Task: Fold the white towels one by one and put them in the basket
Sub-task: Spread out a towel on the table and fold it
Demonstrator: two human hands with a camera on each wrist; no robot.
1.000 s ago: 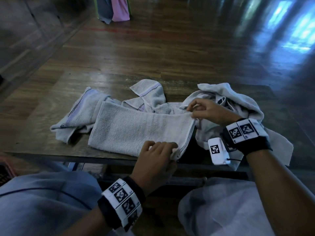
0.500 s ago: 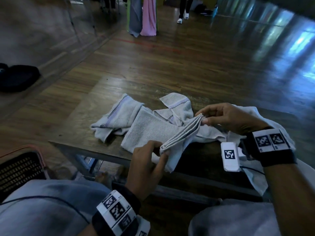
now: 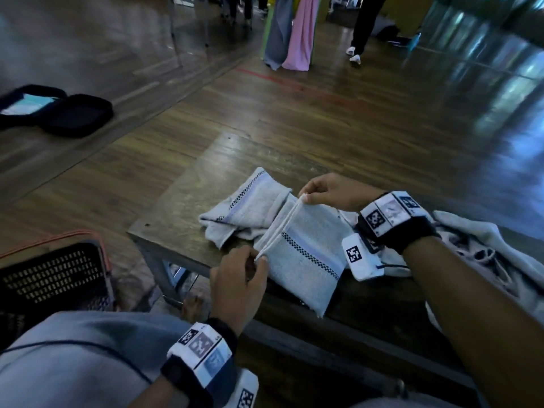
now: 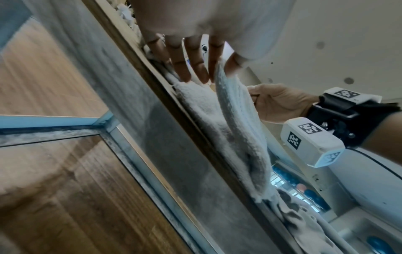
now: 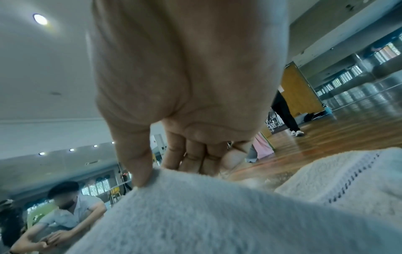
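Folded white towel point(image 3: 306, 254) lifted off the low wooden table point(image 3: 206, 184), centre frame. Left hand point(image 3: 238, 278) pinches its near corner, right hand point(image 3: 329, 191) pinches the far corner. Black basket point(image 3: 53, 278) sits lower left.

Risk: layers held only at the corners; loose plies could splay open on transfer.

Versus a second ago: the towel lay flat on the table; now raised, flipped, checkered stripe showing.

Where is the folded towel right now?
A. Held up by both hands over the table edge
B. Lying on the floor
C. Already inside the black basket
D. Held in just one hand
A: the left hand and right hand each pinch an end of the folded towel, while the basket stands apart on the floor.
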